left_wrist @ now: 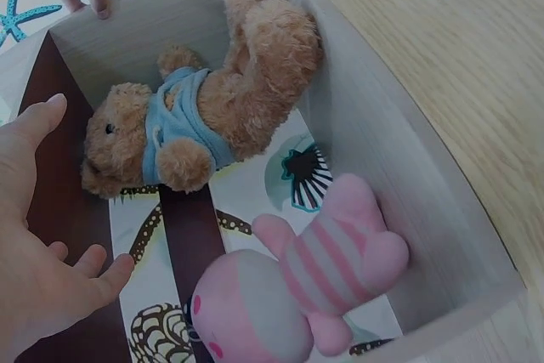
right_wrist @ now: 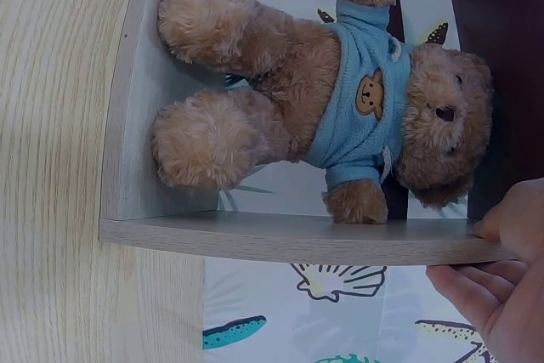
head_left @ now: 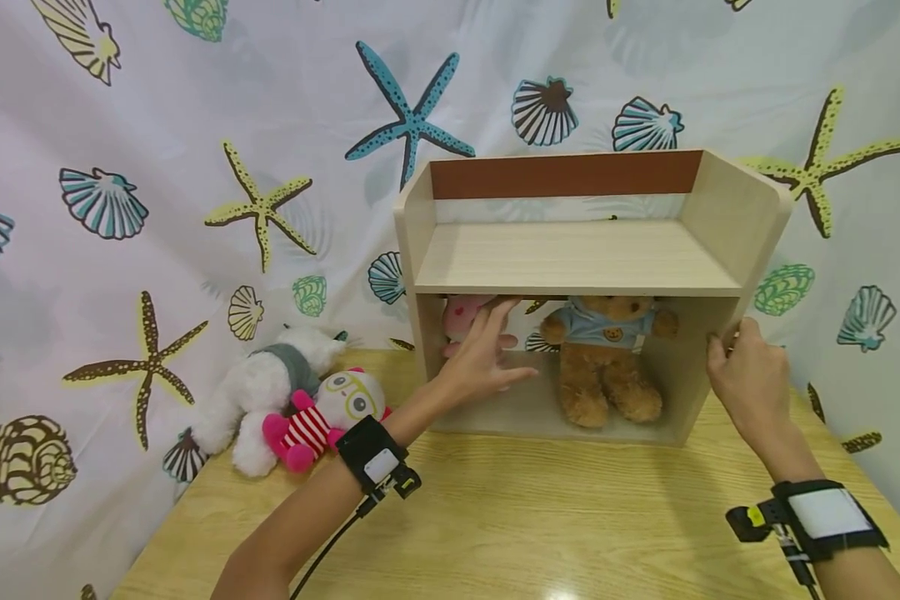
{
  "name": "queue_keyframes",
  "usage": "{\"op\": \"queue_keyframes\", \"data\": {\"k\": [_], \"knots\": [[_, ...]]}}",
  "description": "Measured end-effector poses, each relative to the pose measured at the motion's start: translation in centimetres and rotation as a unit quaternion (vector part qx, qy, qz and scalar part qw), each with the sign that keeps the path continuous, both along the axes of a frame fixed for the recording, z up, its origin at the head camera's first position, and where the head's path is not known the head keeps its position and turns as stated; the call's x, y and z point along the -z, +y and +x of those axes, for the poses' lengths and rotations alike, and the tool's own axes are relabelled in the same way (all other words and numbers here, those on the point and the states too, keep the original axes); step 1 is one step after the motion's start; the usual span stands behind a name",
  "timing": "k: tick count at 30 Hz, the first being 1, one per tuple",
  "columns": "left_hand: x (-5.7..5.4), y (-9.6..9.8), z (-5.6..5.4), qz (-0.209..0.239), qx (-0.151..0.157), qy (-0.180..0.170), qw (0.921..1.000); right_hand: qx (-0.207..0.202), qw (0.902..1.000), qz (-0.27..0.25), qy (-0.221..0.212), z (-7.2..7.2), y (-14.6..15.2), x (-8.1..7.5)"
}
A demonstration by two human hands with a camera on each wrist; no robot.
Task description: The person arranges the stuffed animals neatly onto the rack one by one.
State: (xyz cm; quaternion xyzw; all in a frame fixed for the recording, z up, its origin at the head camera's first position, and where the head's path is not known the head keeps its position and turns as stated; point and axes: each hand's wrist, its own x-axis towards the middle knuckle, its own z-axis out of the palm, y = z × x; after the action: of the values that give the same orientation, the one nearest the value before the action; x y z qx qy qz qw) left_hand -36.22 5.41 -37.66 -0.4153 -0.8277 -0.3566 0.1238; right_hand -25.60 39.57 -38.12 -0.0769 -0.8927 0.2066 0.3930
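A small wooden shelf [head_left: 577,254] stands upright on the table, with a raised back rail. My right hand [head_left: 753,379] grips the front edge of its right side panel, thumb inside and fingers outside in the right wrist view. My left hand [head_left: 480,358] has its fingers spread in front of the lower compartment, partly covering a pink plush toy [head_left: 461,317]. The left wrist view shows this toy's striped body [left_wrist: 340,257] apart from the hand. Beside it in the compartment sits a brown teddy bear [head_left: 600,375] in a light blue hoodie [right_wrist: 361,99].
Left of the shelf, a white plush toy [head_left: 258,400] with a grey-green band lies on the table [head_left: 532,517]. Against it leans a pink and white plush toy [head_left: 311,425] with yellow glasses. A curtain [head_left: 307,108] printed with shells and starfish hangs behind.
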Motion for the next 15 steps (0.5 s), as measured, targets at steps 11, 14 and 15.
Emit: {"op": "queue_keyframes", "data": {"k": [11,14,15], "knots": [[0.5,-2.2,0.1,0.007,-0.006,-0.002,1.0,0.008,0.9999,-0.008,-0.013,0.2,-0.2,-0.3],[0.7,-2.6,0.1,0.008,-0.006,0.014,0.9999,0.008,0.9998,-0.008,-0.016,0.3,-0.3,-0.3],[0.8,-2.8,0.1,0.01,-0.005,0.02,0.9997,0.008,0.9998,-0.007,-0.016,0.3,-0.3,-0.3]]}}
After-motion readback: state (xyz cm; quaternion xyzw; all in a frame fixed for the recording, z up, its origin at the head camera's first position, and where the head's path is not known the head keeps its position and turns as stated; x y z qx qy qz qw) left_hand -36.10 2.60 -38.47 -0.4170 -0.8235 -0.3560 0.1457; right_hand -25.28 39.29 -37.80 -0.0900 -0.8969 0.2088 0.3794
